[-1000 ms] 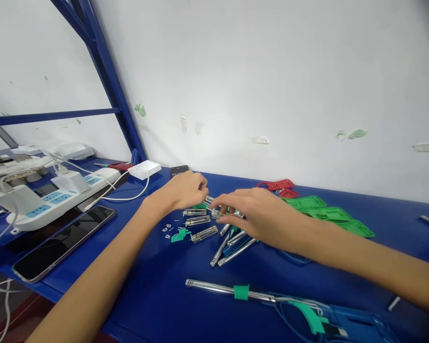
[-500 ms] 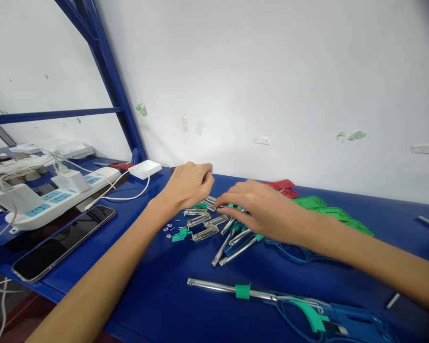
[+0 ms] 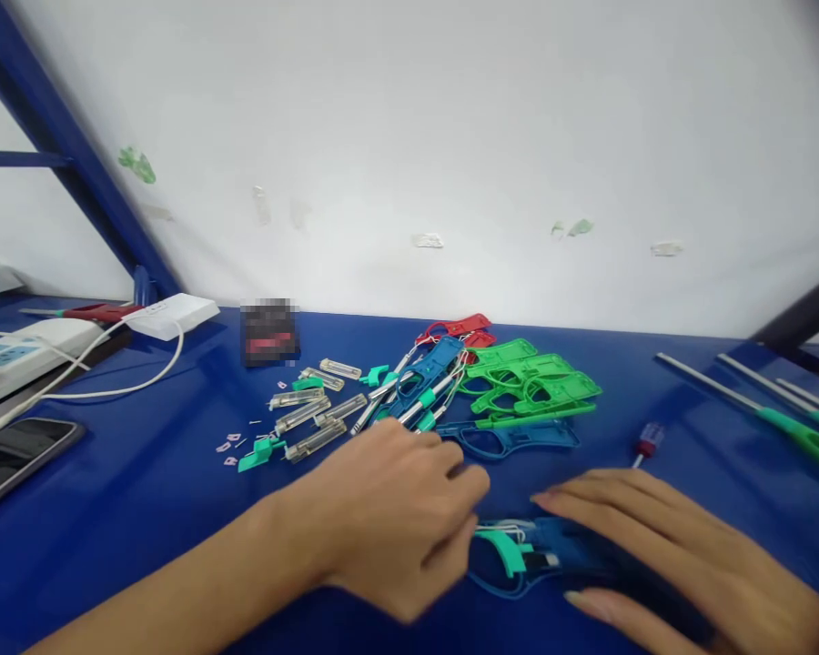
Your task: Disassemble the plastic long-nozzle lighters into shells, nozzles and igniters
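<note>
A blue lighter shell [image 3: 577,537] lies on the blue table, with a teal trigger [image 3: 509,550] and white wires inside it. My left hand [image 3: 402,509] is closed over the shell's left end; what its curled fingers hold, if anything, is hidden. Over the shell's right end is my right hand [image 3: 669,555], fingers apart and thumb spread. Behind my left hand are metal tubes [image 3: 382,389] mixed with blue shells [image 3: 429,368], and several clear lighter tanks [image 3: 316,440] lie to the left of them.
Green shells [image 3: 552,387] and red shells [image 3: 468,327] lie further back. A screwdriver [image 3: 648,439] and long-tubed lighters [image 3: 778,414] are at the right. At the left are a phone [image 3: 24,459], a white box [image 3: 181,314] and cables. A pixelated dark item [image 3: 270,332] stands near the wall.
The view has turned right. My left hand has moved from behind the clear tanks to the front blue shell, and my right hand has left the pile of tubes for that shell's right end.
</note>
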A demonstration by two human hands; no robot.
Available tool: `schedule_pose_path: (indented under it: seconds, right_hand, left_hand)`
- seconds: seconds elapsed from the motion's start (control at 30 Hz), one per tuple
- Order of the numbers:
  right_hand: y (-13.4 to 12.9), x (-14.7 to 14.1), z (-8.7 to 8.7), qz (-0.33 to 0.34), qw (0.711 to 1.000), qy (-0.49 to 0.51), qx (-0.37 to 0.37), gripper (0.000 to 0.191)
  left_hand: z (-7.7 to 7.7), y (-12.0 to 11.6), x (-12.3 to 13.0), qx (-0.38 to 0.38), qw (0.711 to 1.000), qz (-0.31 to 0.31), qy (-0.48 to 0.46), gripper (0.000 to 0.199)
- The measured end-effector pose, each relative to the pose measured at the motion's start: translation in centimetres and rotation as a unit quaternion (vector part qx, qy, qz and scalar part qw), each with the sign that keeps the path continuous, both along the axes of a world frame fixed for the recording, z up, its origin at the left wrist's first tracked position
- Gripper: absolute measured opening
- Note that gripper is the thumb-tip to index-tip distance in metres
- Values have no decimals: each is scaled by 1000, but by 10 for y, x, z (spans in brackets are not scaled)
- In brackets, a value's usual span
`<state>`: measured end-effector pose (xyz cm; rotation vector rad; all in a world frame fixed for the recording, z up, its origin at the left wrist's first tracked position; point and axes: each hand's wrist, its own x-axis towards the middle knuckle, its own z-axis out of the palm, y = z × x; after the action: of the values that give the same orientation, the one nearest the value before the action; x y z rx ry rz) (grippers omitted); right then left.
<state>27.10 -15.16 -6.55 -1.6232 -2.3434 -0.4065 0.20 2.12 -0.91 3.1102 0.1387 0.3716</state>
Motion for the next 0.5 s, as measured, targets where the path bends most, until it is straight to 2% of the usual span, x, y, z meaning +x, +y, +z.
schedule_pose_path:
  seconds: [0.07, 0.17, 0.5]
  right_hand:
    - [-5, -1, -12, 7, 999, 27, 19, 45]
    - [-5, -4, -20, -19, 997, 72, 28, 36]
    - [-12, -6, -28, -73, 988, 134, 31, 38]
  left_hand:
    - [-4, -10, 4, -22, 998, -17, 56, 11]
    - [-5, -16, 7, -23, 995, -16, 99, 6]
    - [-2, -10, 9, -34, 988, 25, 152, 4]
